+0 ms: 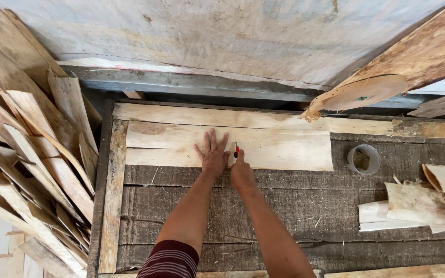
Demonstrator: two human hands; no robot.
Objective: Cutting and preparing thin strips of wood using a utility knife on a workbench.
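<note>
Hands at work on a pale veneer sheet

Veneer, a long pale rectangular sheet of thin wood (263,146), lies flat on the dark, rough plank workbench (284,211), its far edge against another light strip that runs along the back. The person's left hand (212,154) is spread open, fingers fanned, pressing the sheet down with nothing held in it. Just beside it, touching or nearly so, the right hand (242,172) is closed around a small red-tipped tool (236,150), a cutter or marker as far as I can tell, its tip standing on the sheet.

To my eye the work wants the flat palm kept firm and close to the tool, so the thin wood cannot lift or creep, and the stroke drawn steadily along the grain; such sheets look apt to split if the tool is forced or twisted.

A small round clear cup (363,159) stands to the right, well apart from the hands. Curled veneer offcuts (418,203) lie beyond it, and a heap of loose wooden strips (32,154) leans at the left of the bench.
</note>
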